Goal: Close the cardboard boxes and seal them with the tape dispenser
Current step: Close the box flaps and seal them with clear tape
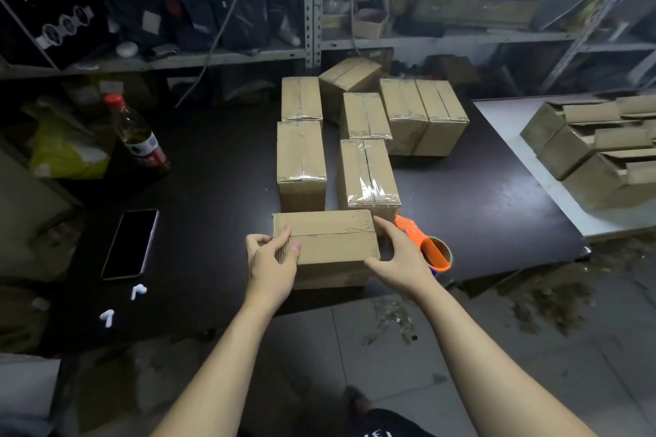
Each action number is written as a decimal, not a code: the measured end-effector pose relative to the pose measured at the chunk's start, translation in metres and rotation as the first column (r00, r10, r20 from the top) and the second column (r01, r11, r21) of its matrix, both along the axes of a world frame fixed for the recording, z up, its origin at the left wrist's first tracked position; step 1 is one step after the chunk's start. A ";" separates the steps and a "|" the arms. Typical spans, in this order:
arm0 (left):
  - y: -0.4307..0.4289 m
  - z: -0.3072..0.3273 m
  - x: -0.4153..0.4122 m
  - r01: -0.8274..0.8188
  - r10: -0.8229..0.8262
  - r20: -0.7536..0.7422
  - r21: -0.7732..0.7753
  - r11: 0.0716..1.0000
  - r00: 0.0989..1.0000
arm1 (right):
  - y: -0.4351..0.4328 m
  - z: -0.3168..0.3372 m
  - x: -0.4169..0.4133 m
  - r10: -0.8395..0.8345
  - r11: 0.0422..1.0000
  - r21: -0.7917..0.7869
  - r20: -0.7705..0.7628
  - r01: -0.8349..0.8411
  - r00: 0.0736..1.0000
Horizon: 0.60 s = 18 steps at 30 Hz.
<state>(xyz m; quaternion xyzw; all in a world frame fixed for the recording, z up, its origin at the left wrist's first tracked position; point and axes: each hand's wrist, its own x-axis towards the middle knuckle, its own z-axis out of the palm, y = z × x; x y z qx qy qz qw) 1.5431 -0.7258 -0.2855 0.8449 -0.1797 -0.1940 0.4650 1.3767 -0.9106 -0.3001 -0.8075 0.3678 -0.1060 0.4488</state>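
Note:
A closed cardboard box (330, 245) lies at the near edge of the dark table (213, 195), its top flaps meeting in a seam. My left hand (271, 255) grips its left end, fingers curled over the top. My right hand (399, 255) holds its right end, thumb on the front face and fingers along the far corner. The orange tape dispenser (431, 248) lies on the table just right of the box, behind my right hand. Several taped boxes (369, 174) stand in rows beyond it.
A phone (130, 244) and two white earbuds (138, 291) lie at the left. A glass bottle (140, 138) with a red cap stands far left. Open unsealed boxes (589, 145) are stacked on a white surface at the right. Metal shelving runs behind.

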 end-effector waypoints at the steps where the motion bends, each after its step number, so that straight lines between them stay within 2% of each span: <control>1: -0.001 0.000 -0.001 -0.015 0.015 -0.006 0.004 1.000 1.000 | 0.001 -0.005 0.000 -0.071 0.992 -0.106 -0.019 0.068 0.997; 3: -0.010 0.002 -0.004 -0.034 0.034 0.002 0.013 0.999 0.999 | 0.004 -0.010 -0.003 -0.206 0.937 -0.297 -0.051 0.182 0.977; 5: -0.018 0.003 -0.008 -0.048 0.047 0.013 0.025 0.999 0.999 | 0.007 -0.011 -0.008 -0.271 0.911 -0.342 -0.078 0.229 0.959; 10: -0.020 -0.001 -0.012 -0.061 0.060 0.022 0.033 0.998 0.998 | 0.003 -0.012 -0.020 -0.320 0.869 -0.449 -0.190 0.208 0.928; 14: -0.021 0.000 -0.015 -0.051 0.050 0.023 0.056 0.997 0.998 | 0.006 -0.017 -0.023 -0.433 0.845 -0.435 -0.215 0.312 0.875; 18: -0.021 -0.003 -0.014 -0.046 0.044 0.041 0.058 0.997 0.998 | -0.012 -0.025 -0.029 -0.421 0.893 -0.313 -0.328 0.323 0.846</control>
